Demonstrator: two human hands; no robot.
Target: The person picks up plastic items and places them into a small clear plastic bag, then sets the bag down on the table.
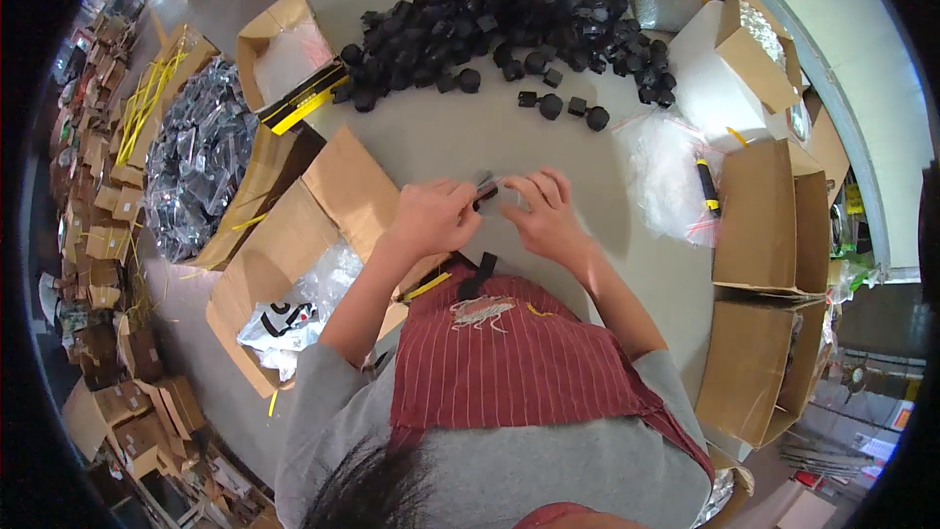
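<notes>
My left hand is closed in a pinch over the grey table, close to my apron. A small dark piece with a clear, shiny edge, perhaps in thin plastic, sticks out from its fingertips. Facing it, my right hand has thumb and forefinger curled together beside that piece; what they pinch is too small to make out. Beyond both hands lies a large heap of black knobbly plastic parts. Several of these parts sit apart at its near edge.
Clear plastic bags and a black-and-yellow tool lie to the right. Open cartons line that side. On the left stand an open carton with plastic bags and a box of dark wrapped pieces. A smaller box stands beside the heap.
</notes>
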